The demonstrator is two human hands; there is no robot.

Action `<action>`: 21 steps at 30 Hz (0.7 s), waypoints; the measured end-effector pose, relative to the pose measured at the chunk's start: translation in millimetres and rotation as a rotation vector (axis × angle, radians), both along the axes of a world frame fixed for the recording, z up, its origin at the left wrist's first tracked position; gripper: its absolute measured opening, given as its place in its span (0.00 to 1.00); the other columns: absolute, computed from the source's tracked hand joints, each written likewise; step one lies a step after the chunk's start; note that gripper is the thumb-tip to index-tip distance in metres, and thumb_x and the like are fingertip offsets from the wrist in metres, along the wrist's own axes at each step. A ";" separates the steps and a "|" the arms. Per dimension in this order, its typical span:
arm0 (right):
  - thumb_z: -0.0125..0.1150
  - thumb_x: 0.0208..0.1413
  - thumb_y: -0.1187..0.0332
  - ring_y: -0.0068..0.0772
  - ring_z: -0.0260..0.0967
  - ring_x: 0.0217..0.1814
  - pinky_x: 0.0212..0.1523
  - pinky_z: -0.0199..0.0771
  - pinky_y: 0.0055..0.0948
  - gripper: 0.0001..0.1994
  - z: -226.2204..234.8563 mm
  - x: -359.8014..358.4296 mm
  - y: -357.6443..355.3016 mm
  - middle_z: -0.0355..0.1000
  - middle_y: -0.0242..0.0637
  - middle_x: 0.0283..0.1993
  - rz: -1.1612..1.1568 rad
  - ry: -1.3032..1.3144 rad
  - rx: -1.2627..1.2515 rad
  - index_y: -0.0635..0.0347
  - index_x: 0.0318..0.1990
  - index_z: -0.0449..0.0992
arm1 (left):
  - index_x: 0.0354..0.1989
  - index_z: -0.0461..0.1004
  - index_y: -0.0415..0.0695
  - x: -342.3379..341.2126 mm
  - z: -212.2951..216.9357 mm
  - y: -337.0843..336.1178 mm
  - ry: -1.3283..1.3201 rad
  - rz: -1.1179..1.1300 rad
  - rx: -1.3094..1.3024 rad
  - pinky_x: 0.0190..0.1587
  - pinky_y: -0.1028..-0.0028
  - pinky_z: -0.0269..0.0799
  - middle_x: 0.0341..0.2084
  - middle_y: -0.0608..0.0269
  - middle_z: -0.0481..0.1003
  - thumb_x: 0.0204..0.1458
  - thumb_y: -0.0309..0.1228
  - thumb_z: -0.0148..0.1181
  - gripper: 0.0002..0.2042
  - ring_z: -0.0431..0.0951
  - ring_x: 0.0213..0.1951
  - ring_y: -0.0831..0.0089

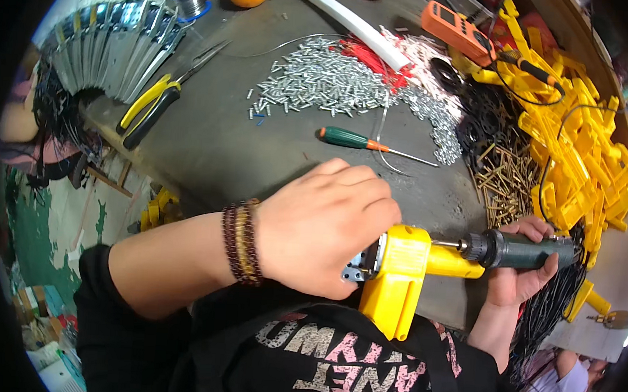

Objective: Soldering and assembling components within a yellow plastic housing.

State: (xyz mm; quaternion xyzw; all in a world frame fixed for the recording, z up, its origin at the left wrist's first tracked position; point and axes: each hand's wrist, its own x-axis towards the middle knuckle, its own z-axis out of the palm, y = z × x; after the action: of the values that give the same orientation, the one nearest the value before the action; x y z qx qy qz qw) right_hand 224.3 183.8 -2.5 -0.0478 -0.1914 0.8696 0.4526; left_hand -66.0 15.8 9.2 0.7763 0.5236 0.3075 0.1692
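Note:
My left hand (326, 225) is closed around the metal end of a yellow plastic housing (405, 263), with beaded bracelets on that wrist. A bit of perforated metal (353, 270) shows under its fingers. My right hand (521, 270) grips a dark green electric screwdriver (530, 251), held level. Its bit points left and meets the right side of the housing, above a yellow tube-like part; the tip itself is hidden. Beyond my left hand, a green and orange hand screwdriver (353, 139) lies on the grey table (209, 146).
Small metal pins (321, 78), silver rings (433, 121) and brass screws (503, 179) lie in heaps. Yellow plastic parts (582, 155) pile up at right, below an orange meter (457, 32). Yellow-black pliers (163, 100), metal strips (115, 44) and a solder spool (190, 1) are at left.

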 end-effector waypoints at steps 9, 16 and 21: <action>0.70 0.41 0.78 0.19 0.66 0.47 0.65 0.56 0.45 0.20 -6.9 -3.5 2.0 0.63 0.21 0.44 0.128 0.073 -0.094 0.45 0.39 0.68 | 0.36 0.67 0.41 -0.9 -12.0 8.4 -0.161 -0.069 0.007 0.45 0.61 0.64 0.34 0.56 0.66 0.26 0.32 0.70 0.25 0.69 0.41 0.54; 0.72 0.40 0.80 0.18 0.66 0.46 0.64 0.55 0.45 0.22 -4.6 -12.0 1.9 0.63 0.19 0.42 0.159 0.090 -0.048 0.43 0.37 0.68 | 0.35 0.67 0.41 -3.7 -10.9 16.2 -0.226 -0.118 -0.095 0.44 0.61 0.63 0.33 0.56 0.65 0.26 0.32 0.68 0.24 0.68 0.39 0.55; 0.73 0.43 0.76 0.19 0.66 0.47 0.64 0.55 0.45 0.25 -1.4 -16.5 2.1 0.64 0.21 0.45 0.128 0.013 -0.128 0.44 0.47 0.68 | 0.36 0.67 0.40 -2.2 -7.3 16.1 -0.219 -0.107 -0.112 0.43 0.61 0.63 0.33 0.54 0.65 0.26 0.31 0.68 0.24 0.68 0.38 0.54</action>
State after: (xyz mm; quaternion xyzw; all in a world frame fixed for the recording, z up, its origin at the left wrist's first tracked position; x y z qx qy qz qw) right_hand 207.8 185.9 -3.9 -0.0586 -0.1352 0.9075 0.3934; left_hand -68.2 31.9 1.9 0.7542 0.4764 0.3511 0.2846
